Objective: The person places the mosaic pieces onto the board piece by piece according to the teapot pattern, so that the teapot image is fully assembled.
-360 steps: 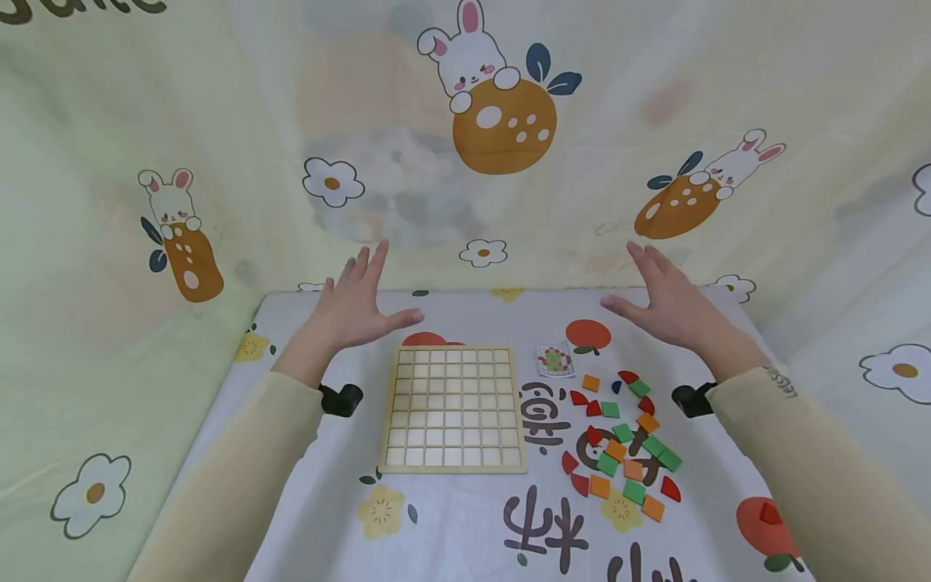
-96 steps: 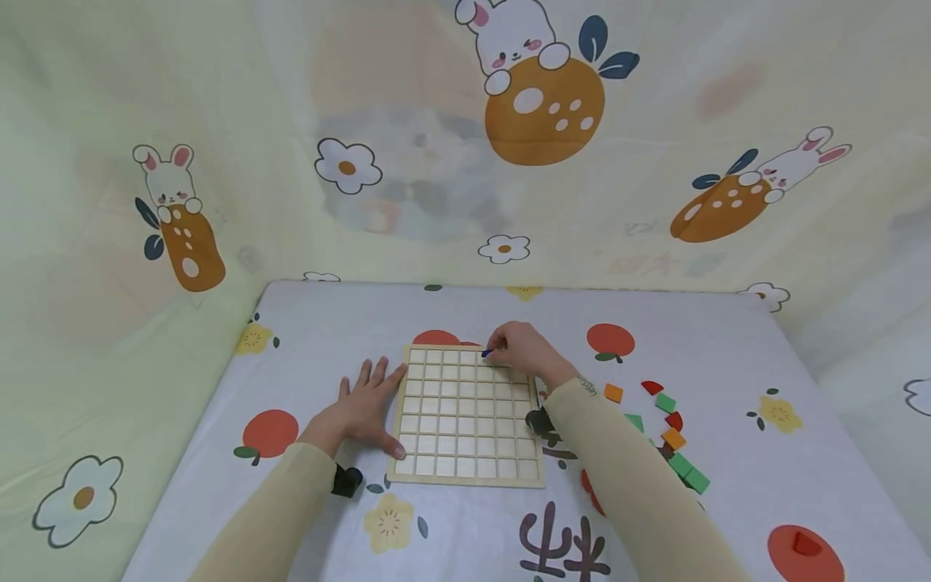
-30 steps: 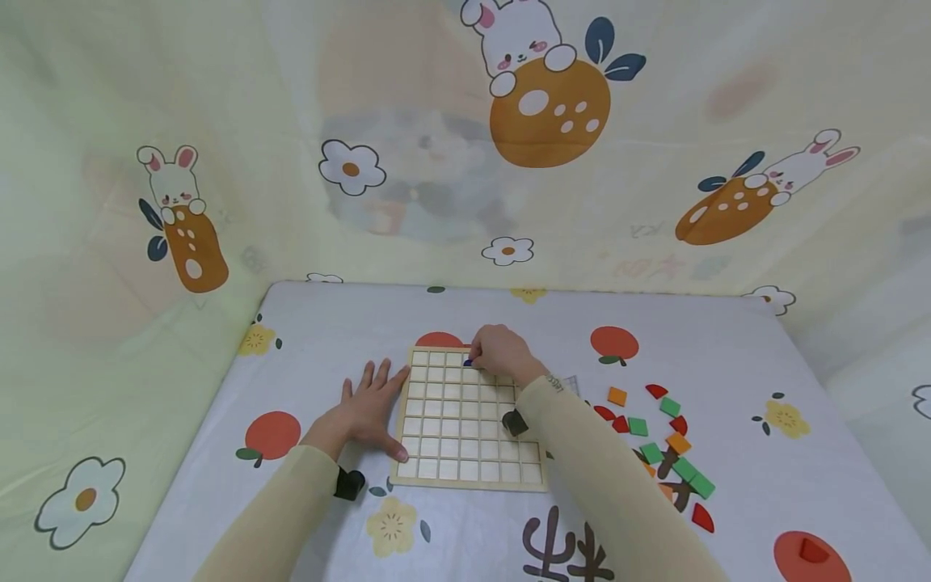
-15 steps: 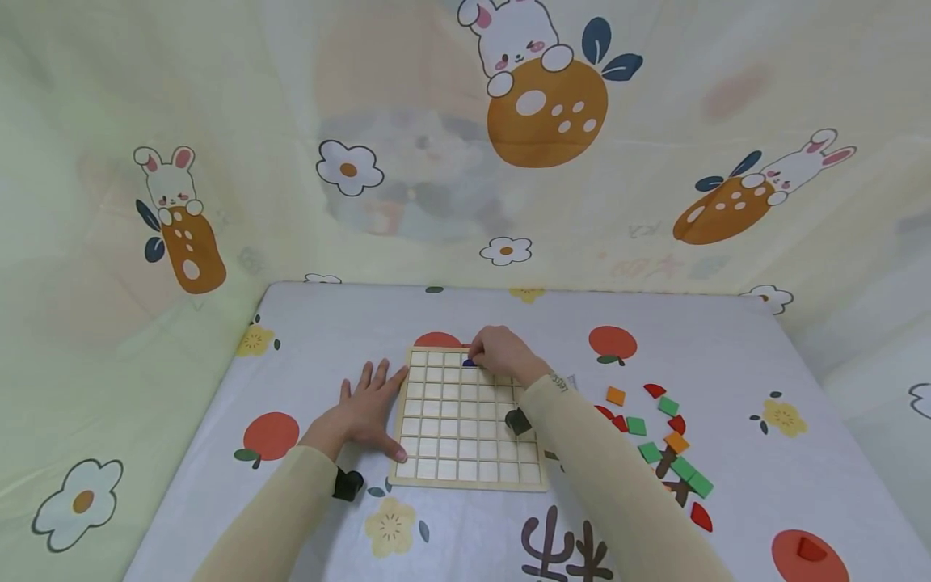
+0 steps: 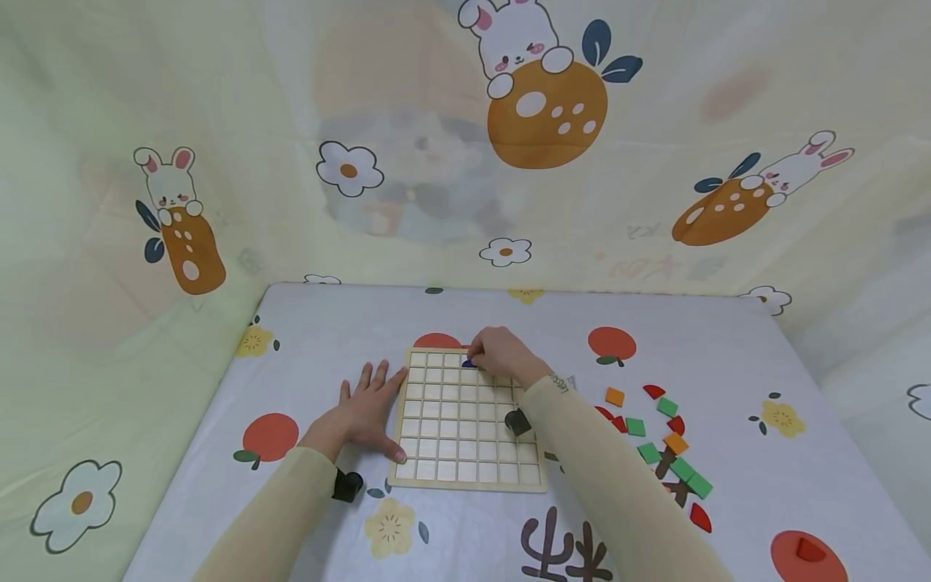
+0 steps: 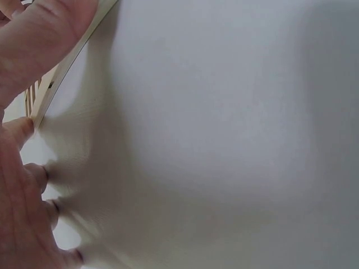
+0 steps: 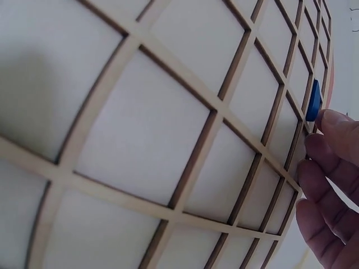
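Observation:
A square wooden grid board [image 5: 465,487] lies on the table. My left hand [image 5: 362,412] is spread flat at its left side; the thumb and index finger touch the frame in the left wrist view, where the thumb [image 6: 42,42] looms large. My right hand [image 5: 502,353] is over the top row of the board, its thumb and fingertips pinching a small blue half-round tile [image 5: 469,363]. In the right wrist view, the blue tile [image 7: 313,102] stands tilted on the grid's far edge, one end under the fingertips. That hand covers the board's upper right cells.
To the right lie several loose tiles: orange squares [image 5: 614,397], green squares [image 5: 635,427] and red quarter-rounds [image 5: 701,517]. One red tile [image 5: 810,550] sits apart near the front right. A small card [image 5: 571,381] is mostly behind the right sleeve. A printed curtain [image 5: 407,218] stands behind the table.
Both hands were raised earlier, the blue tile lying among the loose ones. Since then my left hand came to the board's edge; my right brought the tile over and shifted left. The last half second shows almost no movement.

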Demonstrator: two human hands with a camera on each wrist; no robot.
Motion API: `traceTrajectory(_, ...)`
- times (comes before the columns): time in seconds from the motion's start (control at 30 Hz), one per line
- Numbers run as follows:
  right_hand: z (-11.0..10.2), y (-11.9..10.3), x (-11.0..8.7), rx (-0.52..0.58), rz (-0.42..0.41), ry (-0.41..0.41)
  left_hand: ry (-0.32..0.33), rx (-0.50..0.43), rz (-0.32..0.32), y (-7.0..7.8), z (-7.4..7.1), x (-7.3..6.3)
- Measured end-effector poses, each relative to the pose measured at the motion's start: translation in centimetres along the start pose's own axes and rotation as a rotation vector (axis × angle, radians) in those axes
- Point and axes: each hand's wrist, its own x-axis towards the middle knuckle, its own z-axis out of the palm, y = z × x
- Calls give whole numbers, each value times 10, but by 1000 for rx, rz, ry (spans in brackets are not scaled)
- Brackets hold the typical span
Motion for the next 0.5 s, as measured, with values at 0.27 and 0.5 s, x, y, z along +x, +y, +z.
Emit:
traceTrajectory(0.27, -18, 11, -14, 38, -40, 33, -6, 2, 6, 4, -3, -1)
traceTrajectory(0.5, -39, 29, -37, 80, -52, 45, -8, -12, -8, 3, -1, -1)
